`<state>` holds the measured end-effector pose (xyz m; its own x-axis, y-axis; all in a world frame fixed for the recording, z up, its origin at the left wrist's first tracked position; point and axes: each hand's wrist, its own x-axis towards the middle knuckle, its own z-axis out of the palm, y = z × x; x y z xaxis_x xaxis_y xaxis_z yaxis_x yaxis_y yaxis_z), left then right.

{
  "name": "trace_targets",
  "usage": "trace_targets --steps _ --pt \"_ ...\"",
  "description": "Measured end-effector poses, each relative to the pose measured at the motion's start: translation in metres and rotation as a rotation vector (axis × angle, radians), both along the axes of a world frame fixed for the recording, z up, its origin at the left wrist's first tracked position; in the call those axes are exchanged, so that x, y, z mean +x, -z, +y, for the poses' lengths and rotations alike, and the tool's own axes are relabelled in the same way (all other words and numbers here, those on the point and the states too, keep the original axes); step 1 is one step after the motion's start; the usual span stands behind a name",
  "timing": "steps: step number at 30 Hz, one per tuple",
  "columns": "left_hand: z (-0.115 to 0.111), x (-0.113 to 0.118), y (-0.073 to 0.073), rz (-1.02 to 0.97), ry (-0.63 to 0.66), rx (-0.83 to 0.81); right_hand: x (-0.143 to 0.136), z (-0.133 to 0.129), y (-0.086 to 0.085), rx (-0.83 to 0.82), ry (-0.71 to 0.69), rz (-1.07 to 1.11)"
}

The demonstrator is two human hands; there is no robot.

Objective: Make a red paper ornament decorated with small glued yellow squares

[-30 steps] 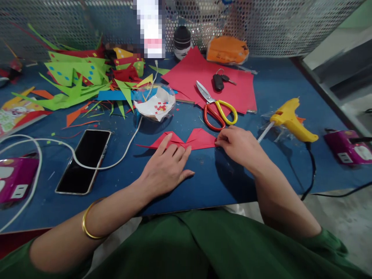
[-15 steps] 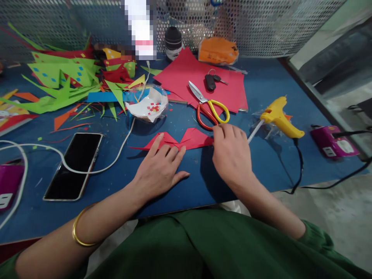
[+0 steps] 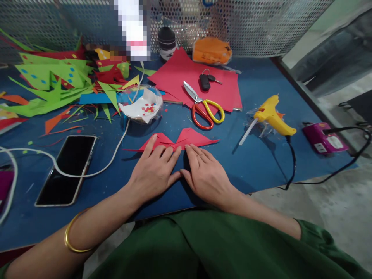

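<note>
A red paper cut-out (image 3: 192, 136), folded and pointed at both ends, lies on the blue table in front of me. My left hand (image 3: 155, 164) rests on its left half, fingers spread and stretched out. On its lower edge near the middle press the fingertips of my right hand (image 3: 206, 174), which lies flat with the fingers extended close together. The two thumbs meet just below the paper. Beyond the cut-out are scissors (image 3: 200, 104) with one red and one yellow handle, their blades resting on red paper sheets (image 3: 171, 77).
A bowl (image 3: 141, 106) with small paper bits stands behind my left hand. Cut green paper (image 3: 43, 93) is heaped at the left, near a phone (image 3: 68, 170) crossed by a white cable. At the right lie a yellow glue gun (image 3: 271, 114) and a purple power box (image 3: 324, 137).
My right hand has moved left from the paper's right tip to its lower middle, beside my left hand. The right tip is now uncovered. The whole view has shifted slightly.
</note>
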<state>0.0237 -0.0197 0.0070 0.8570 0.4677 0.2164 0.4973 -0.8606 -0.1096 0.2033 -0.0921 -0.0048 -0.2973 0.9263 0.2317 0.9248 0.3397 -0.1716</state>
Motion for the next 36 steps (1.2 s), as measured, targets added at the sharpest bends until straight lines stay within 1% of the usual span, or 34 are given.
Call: trace_targets --steps 4,14,16,19,21,24,26,28,32,36 --pt "-0.001 0.000 0.000 0.007 -0.011 -0.012 0.010 -0.006 0.003 0.041 0.066 -0.047" --pt "-0.001 0.001 -0.001 0.028 -0.023 0.002 0.045 -0.008 0.003 0.023 0.306 -0.166" --pt "-0.001 0.001 -0.001 0.025 -0.026 0.002 0.047 -0.011 0.002 0.006 0.328 -0.164" --pt "-0.002 0.001 -0.001 0.021 -0.040 -0.015 0.038 -0.013 -0.002 0.033 0.354 -0.132" --pt "-0.003 0.002 -0.002 0.017 -0.044 -0.031 0.027 -0.009 -0.004 0.081 0.295 -0.082" --pt "-0.004 0.001 -0.002 0.006 -0.038 -0.049 0.010 0.001 -0.003 0.062 0.040 0.041" --pt "-0.003 -0.003 -0.002 -0.026 -0.048 -0.072 0.001 0.008 0.001 0.025 -0.080 0.093" --pt "-0.002 -0.009 -0.001 -0.093 -0.101 -0.107 -0.004 0.011 0.005 0.020 -0.117 0.096" --pt "0.005 -0.018 0.001 -0.241 -0.296 -0.193 -0.005 0.009 0.010 0.011 -0.140 0.065" --pt "0.014 -0.016 0.001 -0.317 -0.402 -0.285 -0.005 0.007 0.009 -0.038 -0.133 0.065"
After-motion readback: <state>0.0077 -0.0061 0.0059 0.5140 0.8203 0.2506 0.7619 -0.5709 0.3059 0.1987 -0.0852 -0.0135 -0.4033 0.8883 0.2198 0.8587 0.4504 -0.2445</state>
